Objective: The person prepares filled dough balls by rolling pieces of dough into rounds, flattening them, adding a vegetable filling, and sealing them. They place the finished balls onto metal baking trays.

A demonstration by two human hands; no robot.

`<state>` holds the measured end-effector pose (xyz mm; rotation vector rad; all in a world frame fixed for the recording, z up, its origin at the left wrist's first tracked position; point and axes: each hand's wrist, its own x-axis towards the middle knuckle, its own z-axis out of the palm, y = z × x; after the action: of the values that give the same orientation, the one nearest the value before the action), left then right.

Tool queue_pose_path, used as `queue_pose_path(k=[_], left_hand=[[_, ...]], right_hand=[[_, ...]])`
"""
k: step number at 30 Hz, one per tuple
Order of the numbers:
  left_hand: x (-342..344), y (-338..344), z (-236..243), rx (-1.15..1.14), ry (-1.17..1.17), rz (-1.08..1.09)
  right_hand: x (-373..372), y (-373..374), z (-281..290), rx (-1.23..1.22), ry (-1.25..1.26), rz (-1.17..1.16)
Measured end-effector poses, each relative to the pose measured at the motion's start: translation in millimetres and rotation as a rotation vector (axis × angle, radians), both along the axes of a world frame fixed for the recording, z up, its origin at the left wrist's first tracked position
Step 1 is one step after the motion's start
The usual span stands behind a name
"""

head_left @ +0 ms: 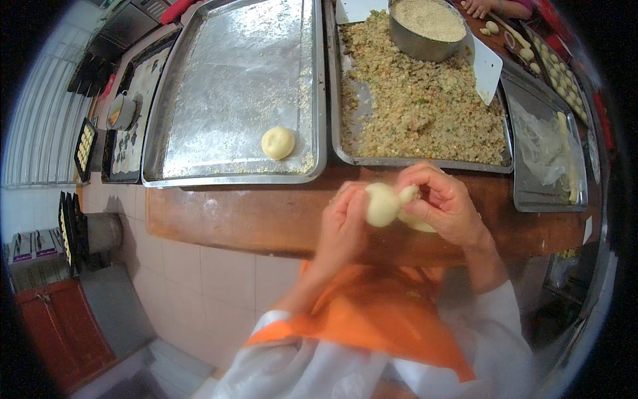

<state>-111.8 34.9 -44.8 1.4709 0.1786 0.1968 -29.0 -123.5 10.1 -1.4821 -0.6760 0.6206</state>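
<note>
One dough ball, pale and smooth, is held above the near part of the brown table, the left hand closed around its left side, the right hand pinching a small dough nub at its right between thumb and fingers. Beyond, a shiny tray at left bears a dough round near its front right corner; the tray beside it holds crumbly mixture, with a metal bowl of pale grains at its far end.
</note>
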Motion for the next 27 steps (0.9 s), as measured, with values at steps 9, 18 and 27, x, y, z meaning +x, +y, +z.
queue_pose_path(k=[9, 18, 27], left_hand=[[-6.4, -9.7, 33.2, -0.176, -0.114, 0.067], [-6.2, -10.6, 28.3, -0.349, 0.005, 0.108], [-1.4, -5.1, 16.2, -0.469, 0.178, 0.011]], right_hand=[[0.7, 1.4, -5.2, 0.076, 0.159, -0.106], [-6.1, 5.9, -0.7, 0.137, 0.130, -0.094], [-9.1, 3.9, 15.7, -0.216, -0.571, -0.176]])
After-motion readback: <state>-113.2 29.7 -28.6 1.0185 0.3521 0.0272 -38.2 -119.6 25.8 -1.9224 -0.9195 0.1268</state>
